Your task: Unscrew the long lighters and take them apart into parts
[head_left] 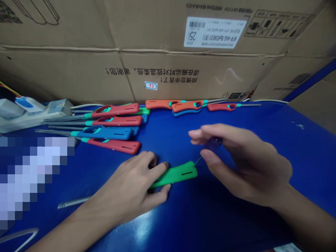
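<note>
Grasping the green lighter [174, 175] at the middle of the blue table [210, 224], the left hand [141, 180] curled around its body, while the right hand [244, 161] clasped a dark-handled screwdriver [214, 142] angled toward the lighter's end

In front of the broad, flat, brown cardboard panel [78, 73], a person's bare left hand [140, 178], with slim fingers [158, 170], joins a slender, bare left forearm [89, 213]; farther right before the panel, the bare right hand [244, 157], also slim-fingered, joins a bare right forearm [307, 213].
</note>
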A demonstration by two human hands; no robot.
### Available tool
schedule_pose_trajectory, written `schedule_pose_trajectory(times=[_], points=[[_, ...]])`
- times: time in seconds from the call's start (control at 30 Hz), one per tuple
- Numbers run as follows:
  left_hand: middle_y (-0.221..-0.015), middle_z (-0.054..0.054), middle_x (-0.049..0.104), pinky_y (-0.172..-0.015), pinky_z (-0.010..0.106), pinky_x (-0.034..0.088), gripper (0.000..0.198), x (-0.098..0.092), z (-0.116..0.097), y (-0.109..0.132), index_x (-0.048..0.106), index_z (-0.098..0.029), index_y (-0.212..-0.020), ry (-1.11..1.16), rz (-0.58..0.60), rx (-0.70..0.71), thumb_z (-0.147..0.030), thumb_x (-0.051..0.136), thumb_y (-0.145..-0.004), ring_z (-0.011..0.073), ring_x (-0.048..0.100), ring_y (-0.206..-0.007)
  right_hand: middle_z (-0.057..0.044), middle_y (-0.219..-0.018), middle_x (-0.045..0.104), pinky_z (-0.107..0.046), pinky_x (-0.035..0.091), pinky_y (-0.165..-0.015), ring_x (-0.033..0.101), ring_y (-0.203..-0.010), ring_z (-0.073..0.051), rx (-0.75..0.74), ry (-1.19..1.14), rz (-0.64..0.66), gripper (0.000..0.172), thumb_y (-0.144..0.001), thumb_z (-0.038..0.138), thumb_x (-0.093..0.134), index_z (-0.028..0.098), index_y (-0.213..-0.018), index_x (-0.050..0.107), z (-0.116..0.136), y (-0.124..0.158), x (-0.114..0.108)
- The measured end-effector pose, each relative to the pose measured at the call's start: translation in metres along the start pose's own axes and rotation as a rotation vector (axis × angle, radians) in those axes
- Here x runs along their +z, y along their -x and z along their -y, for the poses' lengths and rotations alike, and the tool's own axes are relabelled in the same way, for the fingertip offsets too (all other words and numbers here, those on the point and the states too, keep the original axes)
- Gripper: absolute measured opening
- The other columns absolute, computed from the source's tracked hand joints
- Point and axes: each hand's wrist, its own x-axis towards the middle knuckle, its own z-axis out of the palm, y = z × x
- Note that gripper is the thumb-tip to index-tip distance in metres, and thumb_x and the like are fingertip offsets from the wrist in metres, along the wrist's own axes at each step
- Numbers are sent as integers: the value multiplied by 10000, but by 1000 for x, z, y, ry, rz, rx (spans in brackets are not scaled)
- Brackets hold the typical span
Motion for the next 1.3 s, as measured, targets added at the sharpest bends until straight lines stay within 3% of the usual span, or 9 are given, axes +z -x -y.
schedule_pose_trajectory(times=[0.07, 0.27, 0.47, 0.63, 0.87, 1.03, 1.1, 1.23, 1.3], points=[[-904, 55, 526, -657, 356, 482, 287, 0, 0, 0, 619, -223, -1110, 2, 0, -3, -387, 543, -886, 220, 549, -780, -56, -1235, 615, -355, 565, -930, 649, -1082, -199, 59, -100, -39, 594, -803, -21, 588, 235, -1323, 456, -1, 5, 1], [-900, 57, 525, -645, 352, 480, 279, -1, 0, 0, 622, -221, -1102, -1, -1, 4, -382, 545, -887, 217, 551, -768, -82, -1283, 601, -358, 540, -918, 593, -1138, -215, 60, -38, 40, 471, -840, 16, 548, 197, -1274, 523, -1, 4, -4], [-879, 53, 524, -614, 358, 475, 256, 1, 1, -1, 623, -234, -1084, -11, -15, 11, -378, 528, -895, 217, 549, -725, -24, -928, 653, -288, 547, -753, 610, -848, -152, -57, 166, -12, 336, -800, 121, 732, 207, -1110, 633, 1, -5, -4], [-880, 53, 527, -607, 353, 473, 266, 1, 1, -1, 621, -235, -1098, -22, -16, 11, -375, 536, -889, 214, 554, -717, -34, -1076, 661, -332, 567, -818, 647, -924, -172, 27, 7, -101, 548, -791, -16, 629, 227, -1276, 551, 0, 0, -1], [-901, 55, 527, -634, 364, 486, 295, 1, 1, 1, 615, -239, -1132, -11, 0, -2, -395, 529, -897, 222, 558, -752, -47, -1079, 645, -327, 570, -817, 653, -902, -159, 61, -90, -28, 541, -795, -34, 591, 175, -1289, 522, -4, 5, 5], [-878, 47, 523, -636, 352, 478, 274, 1, 0, 1, 628, -232, -1101, -4, 2, 1, -388, 521, -903, 212, 551, -744, -10, -979, 633, -233, 497, -590, 616, -740, -117, 219, -169, -196, 448, -857, 39, 539, 241, -1255, 501, -2, -2, -4], [-871, 45, 523, -635, 347, 472, 274, 1, 0, 1, 630, -231, -1096, -9, 6, 0, -391, 518, -903, 209, 548, -739, 22, -831, 625, -220, 413, -500, 551, -617, -102, 306, -10, -99, 329, -825, 68, 569, 240, -1105, 576, -2, -6, -9], [-881, 49, 525, -647, 342, 471, 271, 1, 0, 0, 628, -227, -1093, -4, 14, -7, -382, 519, -900, 207, 549, -757, 38, -696, 600, -228, 359, -527, 504, -598, -99, 469, 247, 419, 66, -796, 151, 607, 209, -795, 639, -10, -9, -8], [-883, 48, 523, -643, 341, 470, 272, 1, 0, 0, 626, -228, -1097, -2, 16, -7, -383, 521, -899, 206, 548, -756, 30, -707, 626, -237, 361, -566, 518, -631, -107, 528, 259, 557, 80, -826, 198, 593, 209, -784, 661, -15, -7, -2]])
